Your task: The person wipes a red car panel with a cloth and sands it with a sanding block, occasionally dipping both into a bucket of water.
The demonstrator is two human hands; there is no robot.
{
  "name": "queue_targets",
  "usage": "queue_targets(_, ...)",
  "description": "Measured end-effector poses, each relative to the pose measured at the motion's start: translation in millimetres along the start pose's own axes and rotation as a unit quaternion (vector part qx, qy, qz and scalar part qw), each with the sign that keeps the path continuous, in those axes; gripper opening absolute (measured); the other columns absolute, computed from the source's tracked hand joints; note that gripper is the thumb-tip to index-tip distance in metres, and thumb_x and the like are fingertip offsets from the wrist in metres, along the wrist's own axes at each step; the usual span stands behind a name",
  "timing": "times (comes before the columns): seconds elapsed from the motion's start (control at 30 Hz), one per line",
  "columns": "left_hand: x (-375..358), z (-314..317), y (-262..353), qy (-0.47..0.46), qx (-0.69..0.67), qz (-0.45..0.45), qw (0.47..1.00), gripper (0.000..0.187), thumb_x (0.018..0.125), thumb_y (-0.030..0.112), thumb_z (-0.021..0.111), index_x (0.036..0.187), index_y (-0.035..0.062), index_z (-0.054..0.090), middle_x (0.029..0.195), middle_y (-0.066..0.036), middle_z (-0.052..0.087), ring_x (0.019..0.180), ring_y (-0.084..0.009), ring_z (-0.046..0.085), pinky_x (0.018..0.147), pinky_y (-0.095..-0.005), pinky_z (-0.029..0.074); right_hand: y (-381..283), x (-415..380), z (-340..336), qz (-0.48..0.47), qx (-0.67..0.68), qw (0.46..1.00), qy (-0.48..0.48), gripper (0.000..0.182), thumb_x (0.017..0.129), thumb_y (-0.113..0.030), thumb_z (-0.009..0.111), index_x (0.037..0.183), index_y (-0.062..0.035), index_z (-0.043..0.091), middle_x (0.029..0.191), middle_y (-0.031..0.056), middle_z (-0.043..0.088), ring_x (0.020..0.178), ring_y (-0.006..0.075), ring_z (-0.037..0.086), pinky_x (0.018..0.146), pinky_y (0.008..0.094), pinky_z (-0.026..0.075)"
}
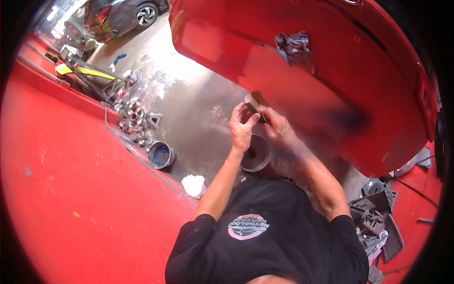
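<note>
My left hand (242,127) grips a small grey sanding block (251,102) between thumb and fingers. A brownish sheet of sandpaper (259,98) lies against the block, and my right hand (278,124) is closed on that sheet from the other side. Both hands are held up in front of my chest, over a bucket (256,165) on the floor. Beyond them stands a red car body panel (293,90) with dull, paler patches. A crumpled, stained rag (292,46) rests on the panel. The lower ends of the block and sheet are partly hidden by my fingers.
Left of me is another red surface (80,189). Beside it stand several small paint cans (135,124), a jack stand (154,120), a dark bucket (161,155) and a white cloth (194,186). Loose car parts (378,213) are piled at the right. A dark car (118,21) stands behind.
</note>
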State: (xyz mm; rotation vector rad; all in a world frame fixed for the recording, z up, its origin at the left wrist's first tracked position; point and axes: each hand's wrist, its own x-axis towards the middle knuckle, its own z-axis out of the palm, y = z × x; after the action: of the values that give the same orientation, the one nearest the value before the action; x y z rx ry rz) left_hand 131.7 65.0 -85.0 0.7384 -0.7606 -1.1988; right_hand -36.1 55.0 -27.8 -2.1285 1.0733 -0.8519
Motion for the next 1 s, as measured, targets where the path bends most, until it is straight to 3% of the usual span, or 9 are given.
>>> queue_targets(0.2,13,-7,12,0.015,-0.038,0.008,0.999,0.077,0.093,-0.002,0.083,0.155,0.0062,0.04,0.133,-0.012,0.068,0.119,-0.0183,0.067,0.102,-0.0329,0.057,5,12,0,-0.061,-0.031,0.998,-0.004,0.059,0.09,0.001,0.073,0.147,-0.0033,0.059,0.14,0.0229,0.066,0.13,0.0444,0.062,0.108,0.0509,0.053)
queue_targets(0.4,21,-26,22,0.036,-0.044,-0.003,0.998,0.075,0.094,-0.004,0.08,0.156,0.0071,0.039,0.136,-0.012,0.065,0.122,-0.0198,0.065,0.106,-0.0361,0.055,1,16,6,-0.012,-0.094,0.994,0.048,0.075,0.089,-0.021,0.085,0.156,-0.0082,0.055,0.15,0.0263,0.058,0.141,0.0452,0.053,0.119,0.0496,0.046)
queue_targets(0.5,23,-33,20,0.026,-0.095,-0.022,0.995,0.072,0.096,-0.002,0.078,0.156,0.0083,0.039,0.141,-0.012,0.062,0.129,-0.0227,0.062,0.11,-0.0415,0.055,-5,22,4,0.188,0.248,0.95,-0.004,0.092,0.089,-0.034,0.089,0.163,-0.0024,0.046,0.156,0.0227,0.057,0.136,0.0322,0.062,0.114,0.0399,0.05)
queue_targets(0.63,23,-39,10,0.059,-0.182,-0.047,0.98,0.075,0.096,-0.001,0.079,0.157,0.0105,0.039,0.133,-0.014,0.066,0.121,-0.0218,0.067,0.103,-0.038,0.057,0,32,8,0.109,0.224,0.967,-0.043,0.09,0.09,-0.031,0.087,0.162,0.0029,0.046,0.153,0.0217,0.061,0.131,0.0274,0.065,0.109,0.0372,0.053)
queue_targets(0.77,19,-50,9,0.059,-0.178,-0.076,0.979,0.078,0.097,0.0,0.079,0.16,0.0115,0.034,0.136,-0.015,0.064,0.122,-0.0235,0.067,0.102,-0.0399,0.058,4,36,2,0.129,0.098,0.984,-0.068,0.066,0.093,-0.029,0.079,0.148,0.0048,0.063,0.135,0.0243,0.072,0.125,0.0307,0.069,0.104,0.0412,0.054)
queue_targets(0.9,25,-63,22,0.035,-0.039,-0.115,0.992,0.084,0.094,0.008,0.082,0.163,0.0101,0.034,0.148,-0.019,0.059,0.135,-0.0307,0.062,0.11,-0.0473,0.054,17,41,-6,0.096,0.041,0.99,-0.092,0.057,0.093,-0.024,0.075,0.143,0.0023,0.067,0.131,0.0242,0.072,0.121,0.0363,0.07,0.103,0.044,0.055)
queue_targets(0.93,30,-73,25,-0.025,0.201,-0.007,0.979,0.079,0.093,0.013,0.084,0.159,0.0098,0.042,0.156,-0.018,0.051,0.143,-0.033,0.055,0.117,-0.0526,0.047,22,43,-8,0.052,-0.026,0.993,-0.106,0.053,0.093,-0.021,0.074,0.141,0.0016,0.069,0.13,0.023,0.072,0.122,0.0371,0.069,0.103,0.0451,0.056)
queue_targets(0.97,33,-82,27,-0.083,0.427,0.101,0.895,0.074,0.091,0.019,0.085,0.155,0.0095,0.049,0.164,-0.017,0.044,0.15,-0.0352,0.049,0.124,-0.0578,0.04,26,43,-9,0.006,-0.093,0.988,-0.12,0.049,0.093,-0.018,0.073,0.138,0.0009,0.07,0.13,0.0218,0.072,0.123,0.0379,0.068,0.104,0.0461,0.056)
queue_targets(1.0,33,-72,51,-0.131,0.41,0.069,0.9,0.067,0.088,0.026,0.087,0.147,0.0093,0.059,0.165,-0.019,0.045,0.158,-0.0358,0.04,0.131,-0.0578,0.026,20,43,-9,-0.027,-0.132,0.985,-0.11,0.04,0.092,-0.012,0.072,0.13,-0.0015,0.074,0.125,0.0183,0.073,0.12,0.0385,0.067,0.102,0.0476,0.056)
